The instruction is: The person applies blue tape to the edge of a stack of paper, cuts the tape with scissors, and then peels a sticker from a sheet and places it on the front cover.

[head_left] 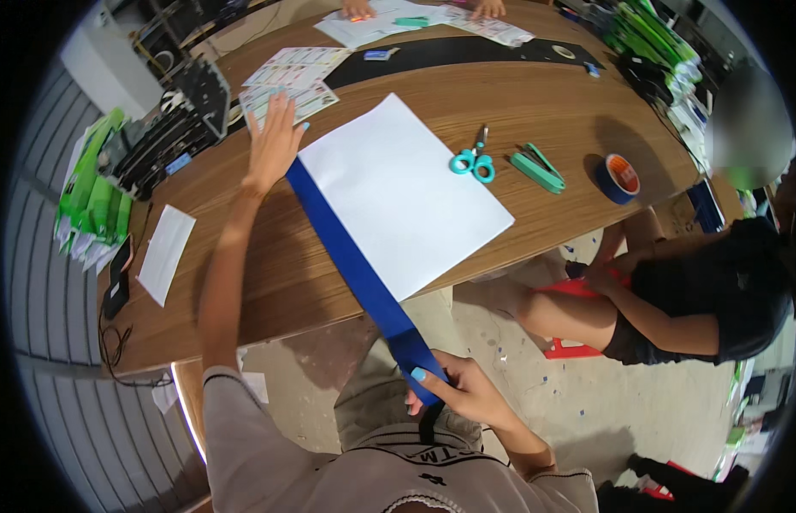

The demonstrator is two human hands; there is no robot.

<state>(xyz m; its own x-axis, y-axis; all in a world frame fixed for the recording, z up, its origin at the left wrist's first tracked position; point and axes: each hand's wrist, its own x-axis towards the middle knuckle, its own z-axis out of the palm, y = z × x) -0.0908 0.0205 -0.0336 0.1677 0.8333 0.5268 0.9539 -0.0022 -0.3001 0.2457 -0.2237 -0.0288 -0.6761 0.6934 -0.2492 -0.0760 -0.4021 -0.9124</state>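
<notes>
A wide strip of blue tape point(351, 261) runs along the left edge of a white sheet or stack of paper point(406, 188) and hangs past the table's near edge. My left hand point(276, 145) lies with fingers stretched out at the strip's far end, by the paper's left corner. Close to my body, my right hand point(462, 389) grips the strip's near end, thumb on top; its other fingers are partly hidden. Teal-handled scissors point(473, 161) lie at the paper's right edge. Beside them are a teal stapler point(537, 168) and a blue tape roll with an orange core point(618, 178).
Printed sheets point(291, 81) lie at the far left of the wooden table point(552, 103). A folded white paper point(166, 255) is near the left edge. Green packages point(94, 192) stand there too. Another person point(671, 299) sits at the right; someone's hands point(488, 8) are across the table.
</notes>
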